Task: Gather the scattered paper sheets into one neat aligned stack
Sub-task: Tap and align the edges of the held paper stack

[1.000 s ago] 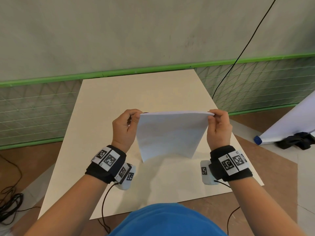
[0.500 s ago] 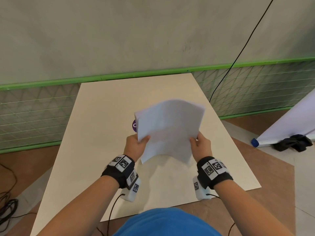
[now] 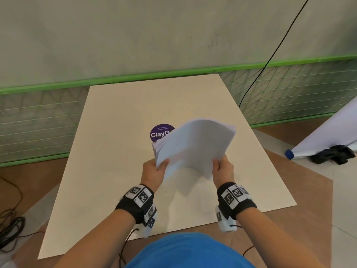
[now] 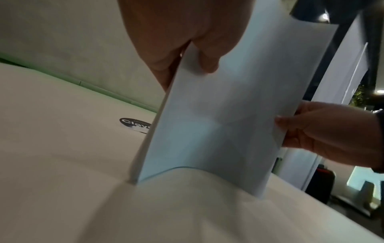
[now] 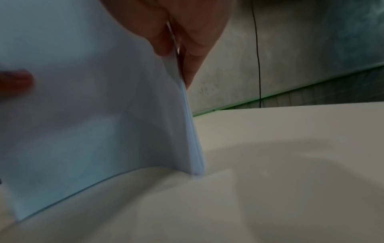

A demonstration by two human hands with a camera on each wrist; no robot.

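Note:
A stack of white paper sheets (image 3: 195, 146) is held over the middle of the cream table (image 3: 116, 161), its top leaning away from me and slightly bowed. My left hand (image 3: 160, 165) pinches the stack's lower left side, thumb on the near face. My right hand (image 3: 218, 165) pinches the lower right side. In the left wrist view the left hand (image 4: 191, 54) grips the paper (image 4: 218, 123), whose curved bottom edge is at the tabletop. In the right wrist view the right hand (image 5: 174, 46) clamps the sheets' edge (image 5: 187, 123). Whether the bottom edge touches the table is unclear.
A round purple sticker (image 3: 160, 132) lies on the table just behind the stack. A green-trimmed mesh wall (image 3: 48, 117) stands past the far edge, with a black cable (image 3: 270, 55) hanging down it. A rolled white banner (image 3: 328, 132) and black cloth (image 3: 332, 156) lie on the floor at right.
Both hands slid from the stack's top corners down to its lower sides. The stack went from standing upright on the table to leaning away, uncovering the purple sticker.

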